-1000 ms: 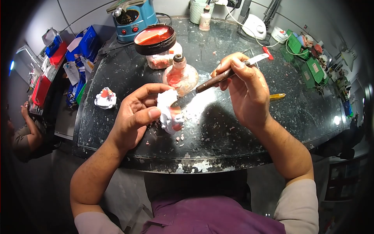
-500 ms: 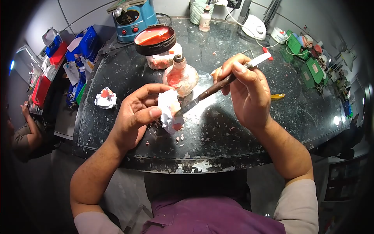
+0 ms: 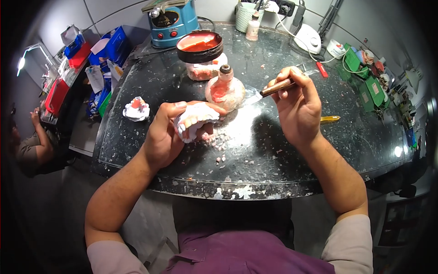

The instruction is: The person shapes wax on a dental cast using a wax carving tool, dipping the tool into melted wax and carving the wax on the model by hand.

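My left hand [image 3: 165,137] is wrapped around a white plaster dental model [image 3: 199,114], whose row of teeth shows along its upper side. Pinkish material lies along its lower edge. Off to the right, my right hand [image 3: 299,102] grips a wax knife [image 3: 279,86] by its brown handle, apart from the model. A pale blade end pokes out above the fingers; the end toward the model is blurred. Just behind the model stands a round glass spirit burner [image 3: 225,91] smeared with red wax. Crumbs of wax and plaster [image 3: 219,144] are scattered below the model.
A black-rimmed dish of red wax [image 3: 200,47] rests on a plaster base [image 3: 206,68]. Another small dental model [image 3: 136,109] sits at left. Behind are a blue machine [image 3: 173,25] and a small bottle [image 3: 252,27]. A yellow cutter [image 3: 330,119] lies right; another person [image 3: 36,141] sits far left.
My left hand has turned the dental model so its teeth show. My right hand has drawn the wax knife away from the model to the right. The view has shifted slightly.
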The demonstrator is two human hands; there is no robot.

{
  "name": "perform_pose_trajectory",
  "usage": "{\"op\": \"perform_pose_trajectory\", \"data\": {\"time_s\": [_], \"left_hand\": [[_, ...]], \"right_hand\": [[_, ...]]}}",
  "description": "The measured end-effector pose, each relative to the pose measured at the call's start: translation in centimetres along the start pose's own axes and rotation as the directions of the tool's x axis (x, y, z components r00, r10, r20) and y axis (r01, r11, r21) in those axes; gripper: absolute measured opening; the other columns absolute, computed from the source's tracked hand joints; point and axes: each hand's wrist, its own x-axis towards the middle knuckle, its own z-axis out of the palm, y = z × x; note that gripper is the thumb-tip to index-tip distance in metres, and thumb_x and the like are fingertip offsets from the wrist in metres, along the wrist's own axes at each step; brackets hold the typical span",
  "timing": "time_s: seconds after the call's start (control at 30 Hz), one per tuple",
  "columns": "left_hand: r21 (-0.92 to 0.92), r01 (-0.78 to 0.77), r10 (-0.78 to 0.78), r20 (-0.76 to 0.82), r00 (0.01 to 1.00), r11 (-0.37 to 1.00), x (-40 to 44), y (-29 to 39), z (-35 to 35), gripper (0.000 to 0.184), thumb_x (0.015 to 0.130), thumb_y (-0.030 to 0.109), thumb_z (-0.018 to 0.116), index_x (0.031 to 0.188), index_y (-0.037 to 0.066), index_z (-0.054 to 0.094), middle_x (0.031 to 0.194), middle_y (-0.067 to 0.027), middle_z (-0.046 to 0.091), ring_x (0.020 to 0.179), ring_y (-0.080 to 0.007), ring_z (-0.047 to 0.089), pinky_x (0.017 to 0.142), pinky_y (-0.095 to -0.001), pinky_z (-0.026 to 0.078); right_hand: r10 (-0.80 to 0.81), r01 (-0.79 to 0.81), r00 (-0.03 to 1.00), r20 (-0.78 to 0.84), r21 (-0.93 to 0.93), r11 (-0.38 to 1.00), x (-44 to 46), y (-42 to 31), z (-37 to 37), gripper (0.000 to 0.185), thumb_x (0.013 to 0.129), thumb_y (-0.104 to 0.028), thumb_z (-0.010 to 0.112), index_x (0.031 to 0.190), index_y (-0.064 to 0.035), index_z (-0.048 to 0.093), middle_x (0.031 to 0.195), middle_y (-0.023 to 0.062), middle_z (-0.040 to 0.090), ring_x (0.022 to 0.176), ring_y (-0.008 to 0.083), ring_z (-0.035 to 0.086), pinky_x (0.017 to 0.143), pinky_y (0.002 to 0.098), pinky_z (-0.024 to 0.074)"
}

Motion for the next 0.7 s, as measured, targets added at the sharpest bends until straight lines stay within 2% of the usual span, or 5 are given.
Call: {"op": "perform_pose_trajectory", "data": {"time_s": [0.1,0.27,0.4,0.6,0.7], "left_hand": [[-0.035,0.006,-0.007,-0.002,1.000,0.999,0.1,0.3,0.1,0.065,0.087,0.043,0.029,0.112,-0.010,0.058,0.097,-0.0134,0.062,0.082,-0.0174,0.057,0.072,-0.0272,0.045],[-0.045,0.011,-0.011,-0.006,1.000,0.999,0.1,0.4,0.4,0.064,0.085,0.042,0.030,0.113,-0.008,0.057,0.091,-0.0114,0.062,0.080,-0.0179,0.057,0.068,-0.0295,0.046],[-0.192,0.095,-0.089,0.039,0.995,0.977,-0.1,0.7,-0.5,0.066,0.087,0.041,0.027,0.128,-0.008,0.044,0.094,-0.0124,0.062,0.076,-0.0201,0.057,0.065,-0.0324,0.048],[-0.241,0.039,-0.046,-0.023,0.999,0.970,-0.6,1.7,-0.3,0.073,0.087,0.048,0.030,0.132,-0.008,0.039,0.094,-0.0124,0.058,0.083,-0.0208,0.055,0.062,-0.0303,0.047],[-0.274,0.034,-0.042,-0.023,0.999,0.961,-0.7,2.0,-1.0,0.078,0.085,0.054,0.035,0.135,-0.006,0.036,0.091,-0.0118,0.053,0.081,-0.0215,0.051,0.059,-0.0293,0.045]], "right_hand": [[-0.012,0.012,1.000,0.026,-0.027,1.000,-0.1,-0.1,0.3,0.022,0.095,-0.019,0.046,0.096,0.0003,0.057,0.088,0.0080,0.058,0.072,0.0134,0.049,0.075,0.0295,0.0453],[-0.025,0.024,1.000,-0.009,-0.061,0.998,0.1,-0.1,0.2,0.021,0.094,-0.018,0.046,0.095,0.0009,0.056,0.087,0.0080,0.058,0.072,0.0134,0.049,0.075,0.0291,0.0450],[-0.126,0.132,0.991,0.050,-0.164,0.978,0.9,-0.7,-0.4,0.023,0.094,-0.018,0.045,0.090,0.0002,0.057,0.085,0.0070,0.057,0.073,0.0132,0.050,0.075,0.0278,0.0439],[-0.145,0.135,0.989,-0.028,-0.221,0.966,1.3,-1.5,-0.9,0.026,0.095,-0.022,0.045,0.089,-0.0006,0.058,0.083,0.0049,0.057,0.075,0.0123,0.051,0.074,0.0251,0.0417],[-0.167,0.164,0.986,0.008,-0.239,0.957,1.6,-1.5,-1.0,0.026,0.095,-0.023,0.045,0.089,-0.0009,0.058,0.083,0.0047,0.057,0.074,0.0118,0.051,0.073,0.0252,0.0415]]}}
